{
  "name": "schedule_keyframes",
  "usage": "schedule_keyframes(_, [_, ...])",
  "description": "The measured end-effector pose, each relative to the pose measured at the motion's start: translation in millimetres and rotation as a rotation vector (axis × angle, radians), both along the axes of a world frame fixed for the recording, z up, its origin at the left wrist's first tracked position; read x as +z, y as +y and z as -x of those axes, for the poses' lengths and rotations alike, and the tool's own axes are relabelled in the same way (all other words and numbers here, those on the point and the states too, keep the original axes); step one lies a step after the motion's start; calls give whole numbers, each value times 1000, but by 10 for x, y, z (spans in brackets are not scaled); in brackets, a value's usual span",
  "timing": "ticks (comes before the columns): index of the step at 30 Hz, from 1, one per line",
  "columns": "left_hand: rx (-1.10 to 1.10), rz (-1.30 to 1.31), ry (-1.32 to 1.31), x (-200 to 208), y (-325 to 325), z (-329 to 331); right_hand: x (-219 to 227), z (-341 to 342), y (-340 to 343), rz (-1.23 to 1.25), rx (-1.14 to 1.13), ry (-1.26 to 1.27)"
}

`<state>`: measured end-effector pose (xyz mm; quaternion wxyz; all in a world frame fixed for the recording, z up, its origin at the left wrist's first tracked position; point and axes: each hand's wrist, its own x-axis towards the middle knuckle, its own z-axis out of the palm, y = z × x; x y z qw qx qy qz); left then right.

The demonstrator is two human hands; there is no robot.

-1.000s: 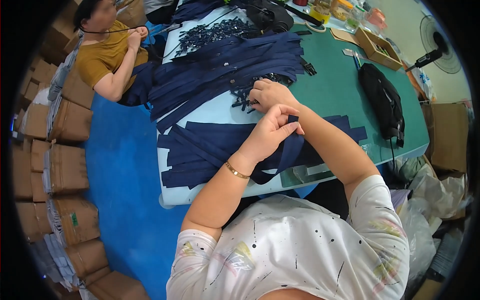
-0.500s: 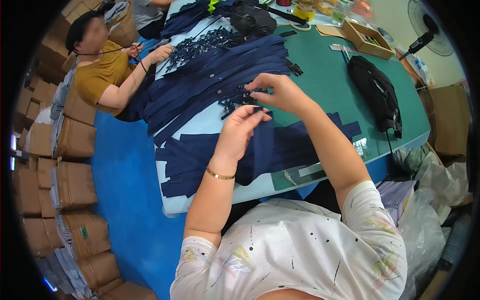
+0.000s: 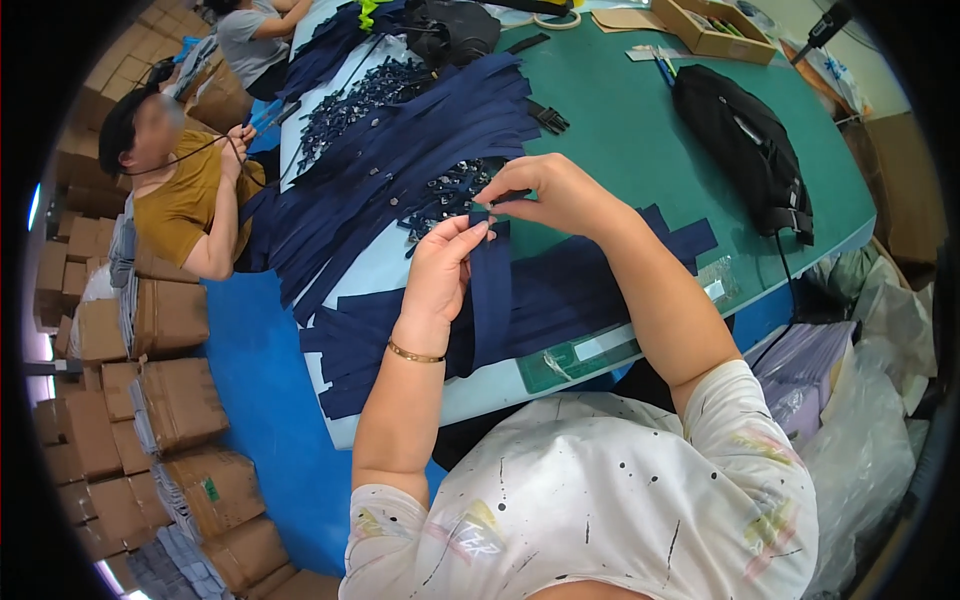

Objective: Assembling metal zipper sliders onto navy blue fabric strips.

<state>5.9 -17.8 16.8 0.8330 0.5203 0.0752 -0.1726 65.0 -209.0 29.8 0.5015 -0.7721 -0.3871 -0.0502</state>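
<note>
My left hand [image 3: 438, 265] pinches the upper end of a flat navy strap [image 3: 490, 315], which hangs down over a row of similar straps [image 3: 390, 325]. Just above that end, the fingers of my right hand [image 3: 568, 198] close on a small dark fabric piece [image 3: 512, 195]; its far end is hidden by the fingertips. The two sets of fingertips almost meet. Behind them lies a small heap of dark tabs with shiny metal bits [image 3: 435, 205]. Farther back spreads a wide layer of navy straps [image 3: 400, 150].
A larger heap of small dark pieces [image 3: 350, 110] lies beyond the straps. A black pouch [image 3: 740, 145], a black buckle [image 3: 548, 118] and a wooden box [image 3: 715, 30] rest on the green mat [image 3: 610, 130]. A co-worker in a mustard shirt [image 3: 200, 190] holds a cord at the left.
My right fingertips have come down from the tab heap to the strap end at my left fingers, with a small dark piece in them. The co-worker's hands have drawn together.
</note>
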Motion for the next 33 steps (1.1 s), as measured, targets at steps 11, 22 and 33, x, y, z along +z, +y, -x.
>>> schedule_keyframes(11, [-10,89,63,-91,10,-26,-90,-47,-4,-46,70,159])
schedule_keyframes(22, [-49,255,96,-131,41,-20,-58,-30,13,-60,54,119])
schedule_keyframes(33, [-51,331,93,-156,39,1,-46,-15,1,-40,123,222])
